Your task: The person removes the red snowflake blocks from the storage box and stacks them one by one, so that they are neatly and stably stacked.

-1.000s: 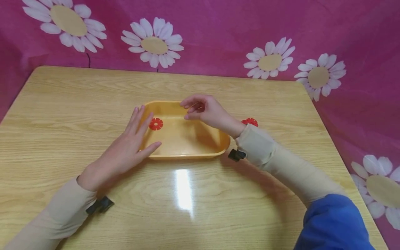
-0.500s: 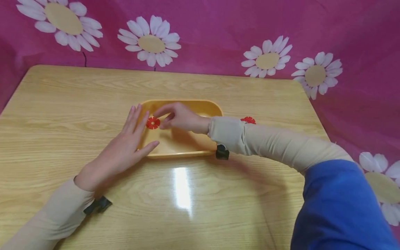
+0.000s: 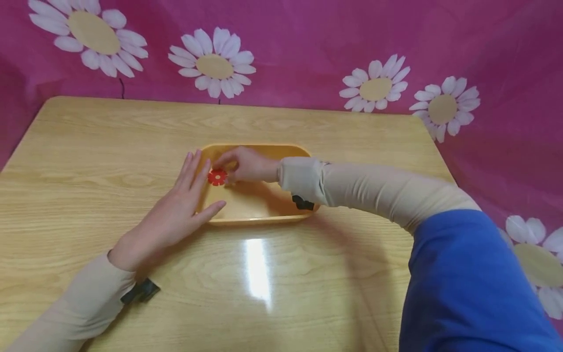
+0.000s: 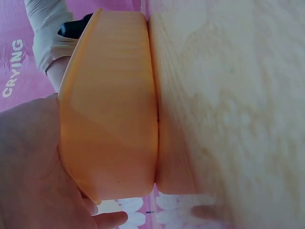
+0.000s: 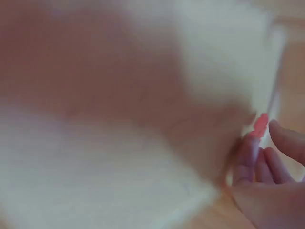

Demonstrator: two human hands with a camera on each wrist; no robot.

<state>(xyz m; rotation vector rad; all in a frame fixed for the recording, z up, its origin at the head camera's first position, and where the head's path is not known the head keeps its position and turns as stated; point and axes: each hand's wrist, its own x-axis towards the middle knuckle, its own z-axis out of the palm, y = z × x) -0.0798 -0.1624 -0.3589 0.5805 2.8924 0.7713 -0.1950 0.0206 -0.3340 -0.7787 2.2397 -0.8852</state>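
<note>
A red notched plastic disc with a hole in its middle lies at the left end of a shallow yellow-orange tray. My right hand reaches into the tray from the right, thumb and index finger bent at the disc's edges. In the right wrist view the red disc shows between index fingertip and thumb. My left hand rests at the tray's left end, fingers straight along the rim and thumb spread over the near corner. The left wrist view shows the tray's outer wall beside the left hand.
The tray stands on a wood-grain table. Behind the table hangs a pink cloth with white daisies. My right forearm, in a beige sleeve, crosses over the tray's right end and hides part of the table.
My right hand has moved left and down from over the tray's back edge to the red disc. Other red pieces right of the tray are now hidden behind my arm. The left hand stays put.
</note>
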